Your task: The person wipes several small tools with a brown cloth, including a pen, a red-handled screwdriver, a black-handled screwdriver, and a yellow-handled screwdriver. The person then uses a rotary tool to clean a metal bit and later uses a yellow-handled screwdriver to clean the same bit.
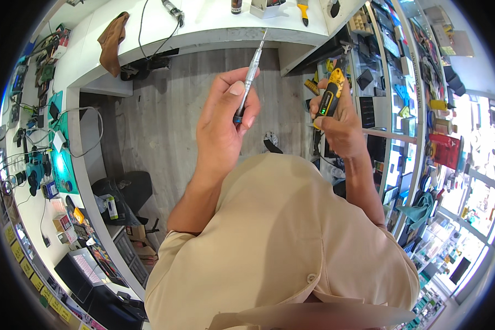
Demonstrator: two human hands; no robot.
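My left hand point(225, 118) grips a slim precision screwdriver point(251, 77) between thumb and fingers. Its shaft is silver, its end cap is dark blue, and the thin tip points up and away from me. In my right hand point(341, 124) is a yellow-and-black handheld power tool point(331, 96) with a small green light on its body. A dark front part with metal at its end points away, towards the glass shelving. Both tools are held up in front of me over the floor, apart from each other, and the right fingers are partly hidden behind the body.
Ahead runs a white bench point(203, 25) with a brown cloth point(113, 41) over its edge, a cable, and a yellow-handled brush point(303, 12). On the left, a counter carries a teal mat point(66, 165), wires and a laptop point(85, 269). Glass shelves point(388, 60) with goods stand close on my right.
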